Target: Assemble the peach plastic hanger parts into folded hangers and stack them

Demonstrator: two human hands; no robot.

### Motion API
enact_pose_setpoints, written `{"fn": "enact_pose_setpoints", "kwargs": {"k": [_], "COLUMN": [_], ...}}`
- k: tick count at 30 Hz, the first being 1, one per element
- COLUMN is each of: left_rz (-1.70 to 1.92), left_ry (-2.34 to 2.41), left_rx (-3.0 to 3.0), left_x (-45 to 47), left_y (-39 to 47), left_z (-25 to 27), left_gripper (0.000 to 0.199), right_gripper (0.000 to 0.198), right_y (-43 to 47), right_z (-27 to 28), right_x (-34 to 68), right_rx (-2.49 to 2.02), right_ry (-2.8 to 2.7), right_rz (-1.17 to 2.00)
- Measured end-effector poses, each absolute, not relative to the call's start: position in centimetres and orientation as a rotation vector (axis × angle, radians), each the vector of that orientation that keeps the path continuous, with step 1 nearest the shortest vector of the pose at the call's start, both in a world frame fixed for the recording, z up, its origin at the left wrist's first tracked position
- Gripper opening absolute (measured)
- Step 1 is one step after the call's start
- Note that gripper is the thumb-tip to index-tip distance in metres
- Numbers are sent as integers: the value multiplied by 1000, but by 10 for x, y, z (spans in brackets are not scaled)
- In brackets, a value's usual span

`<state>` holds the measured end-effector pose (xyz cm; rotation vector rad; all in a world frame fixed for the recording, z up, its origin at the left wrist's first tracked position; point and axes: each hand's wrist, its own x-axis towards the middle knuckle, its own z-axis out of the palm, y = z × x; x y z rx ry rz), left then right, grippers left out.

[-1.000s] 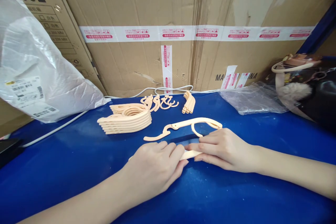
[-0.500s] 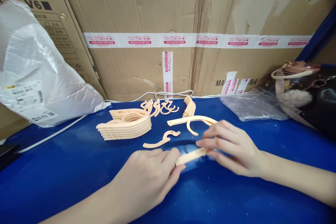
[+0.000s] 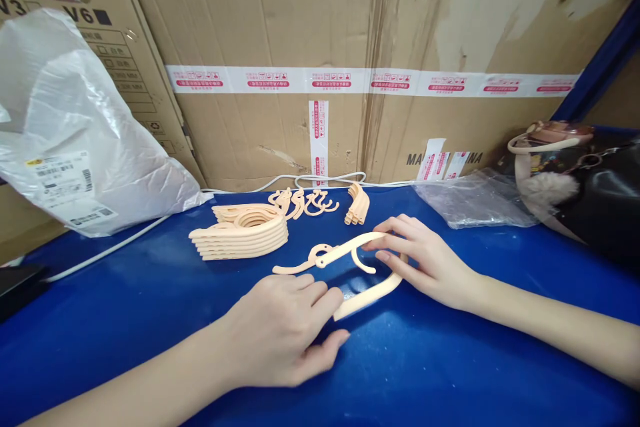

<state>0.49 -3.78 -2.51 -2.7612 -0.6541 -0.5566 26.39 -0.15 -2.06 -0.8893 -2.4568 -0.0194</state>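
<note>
A cream plastic folding hanger lies low over the blue table, its two arms spread and its hook between them. My right hand grips it at the bend, with some fingers hidden behind it. At the end of the nearer arm is my left hand, fingers bent and thumb apart; the fingertips are at or beside that end, and contact is unclear. Just beyond lies a loose curved hanger piece, partly covered by the farther arm's tip.
Left of centre sits a stack of folded hangers. Behind are loose hooks and a bundle of curved pieces. A white plastic bag, a clear bag, a black bag, a cable and cardboard surround them.
My left thumb has come away from the hanger arm it was pinching. My right hand has shifted to the bend, and the farther arm has swung toward me, over the loose piece.
</note>
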Motion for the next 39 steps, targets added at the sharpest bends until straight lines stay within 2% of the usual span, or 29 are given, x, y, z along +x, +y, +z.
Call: {"fn": "enact_pose_setpoints", "kwargs": {"k": [6,12,23,28,32,36,39], "left_rz": [-417,-397,-365,-591,-629,-470,-429], "left_ry": [-513,-439,-484,-796,-987,-924,-839], "left_rx": [-2889,-2936,-2839,-2789,-2893,-3031,-3047], "left_x": [2,2,3,6,9,10,8], "left_y": [-33,-32,-30,-34,-40,-43,-41], "left_z": [-15,-12,-20,-18,-19,-18,-14], "left_gripper": [8,4,21,22,45,22,19], "right_gripper": [30,23,22,19,21,20,24], "right_y": [5,6,10,11,10,7,5], "right_z": [-24,-27,-30,-32,-31,-28,-24], "right_x": [267,267,266,266,267,266,266], "right_rx": [-959,-1028,-1185,-1159,-1140,-1007,-851], "right_ry": [-2461,-2396,-2315,-2323,-2342,-2427,-2557], "right_rz": [4,43,196,128,69,89,42]}}
